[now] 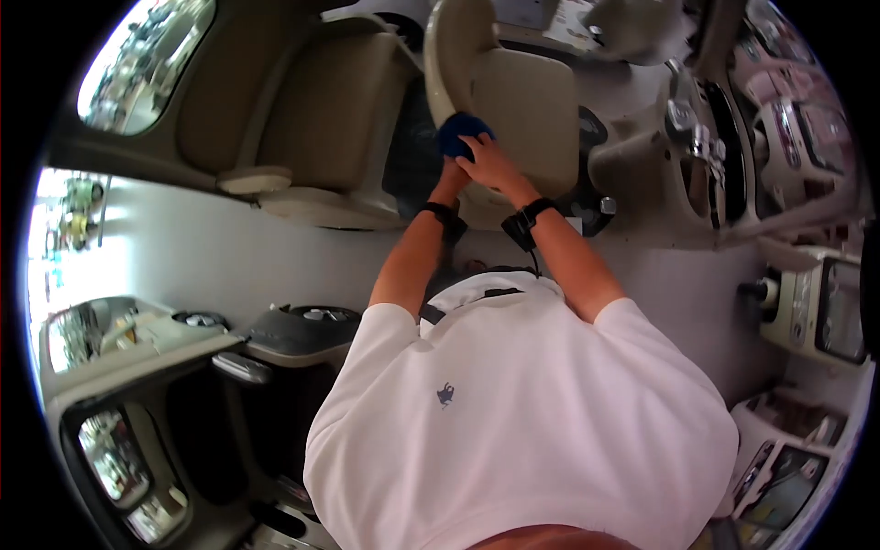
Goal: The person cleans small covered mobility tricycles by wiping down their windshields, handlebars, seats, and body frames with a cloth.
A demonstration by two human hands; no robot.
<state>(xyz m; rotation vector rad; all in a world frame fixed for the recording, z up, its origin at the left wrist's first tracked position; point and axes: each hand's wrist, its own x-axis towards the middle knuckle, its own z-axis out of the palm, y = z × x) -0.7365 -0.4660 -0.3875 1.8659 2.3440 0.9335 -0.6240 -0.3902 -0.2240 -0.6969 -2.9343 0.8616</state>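
Note:
A dark blue, rounded soft cloth or pad (455,137) lies against the lower end of a curved beige backrest or armrest (445,69). My right hand (488,163) has its bent fingers closed over the blue cloth's near right side. Just below the cloth, my left hand (449,180) is close beside the right one. Its fingers are mostly hidden, so their grip does not show. Under and beyond the hands is a beige seat cushion (527,119). Both wrists wear black bands.
Another wide beige seat (325,110) stands at the left, with a small armrest (255,180). A dark console (302,332) is at lower left. Beige moulded units (632,174) with metal fittings line the right. Pale floor (266,252) runs between.

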